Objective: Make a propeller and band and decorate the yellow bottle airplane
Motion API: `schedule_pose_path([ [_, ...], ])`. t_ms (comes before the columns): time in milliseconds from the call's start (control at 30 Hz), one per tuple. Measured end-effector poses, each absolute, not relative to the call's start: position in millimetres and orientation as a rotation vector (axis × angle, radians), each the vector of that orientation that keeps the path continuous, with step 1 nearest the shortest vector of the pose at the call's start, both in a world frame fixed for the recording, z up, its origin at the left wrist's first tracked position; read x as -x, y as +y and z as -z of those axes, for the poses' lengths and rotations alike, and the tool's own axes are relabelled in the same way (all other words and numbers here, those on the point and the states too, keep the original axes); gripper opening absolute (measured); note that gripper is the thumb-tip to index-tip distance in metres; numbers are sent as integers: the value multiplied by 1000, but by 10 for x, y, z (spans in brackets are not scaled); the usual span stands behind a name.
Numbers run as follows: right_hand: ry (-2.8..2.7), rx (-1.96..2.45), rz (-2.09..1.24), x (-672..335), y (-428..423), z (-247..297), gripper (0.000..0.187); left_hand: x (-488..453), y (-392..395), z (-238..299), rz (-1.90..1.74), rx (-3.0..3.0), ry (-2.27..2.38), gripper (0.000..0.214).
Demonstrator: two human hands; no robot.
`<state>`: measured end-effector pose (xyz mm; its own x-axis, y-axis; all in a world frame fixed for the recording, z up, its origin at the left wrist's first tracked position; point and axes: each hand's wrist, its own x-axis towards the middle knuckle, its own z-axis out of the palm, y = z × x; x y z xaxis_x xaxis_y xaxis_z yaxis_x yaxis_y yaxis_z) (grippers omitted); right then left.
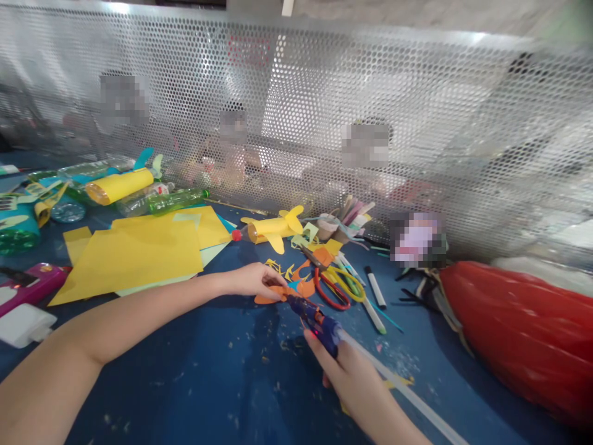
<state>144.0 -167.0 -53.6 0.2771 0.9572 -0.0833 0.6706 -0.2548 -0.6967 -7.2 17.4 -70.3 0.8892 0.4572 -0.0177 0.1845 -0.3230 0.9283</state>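
Note:
My right hand (356,377) is closed around a blue glue gun (315,320) with a clear glue stick (403,389) trailing out of its back. The gun's nozzle points at an orange paper cut-out (282,293) lying on the blue table (208,383). My left hand (254,279) reaches across from the left and its fingertips pinch that orange piece right beside the nozzle. More orange and yellow paper scraps (301,272) lie just behind it.
Scissors with red and yellow handles (336,289) and markers (375,287) lie right of the scraps. Yellow paper sheets (134,253), a yellow bottle plane (273,230), plastic bottles (176,201), a red bulky object (523,334) and a perforated metal screen (324,105) surround the work spot. People sit behind the screen.

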Motion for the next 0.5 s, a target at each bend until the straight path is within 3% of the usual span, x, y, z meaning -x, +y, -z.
schedule_pose_path([
  [200, -1257, 1807, -835, -1615, -1640, 339, 49, 70, 226, 751, -330, -1782, 502, 36],
  [500, -889, 2006, -526, -2508, -1835, 572, 54, 40, 222, 788, -408, -1642, 501, 41],
])
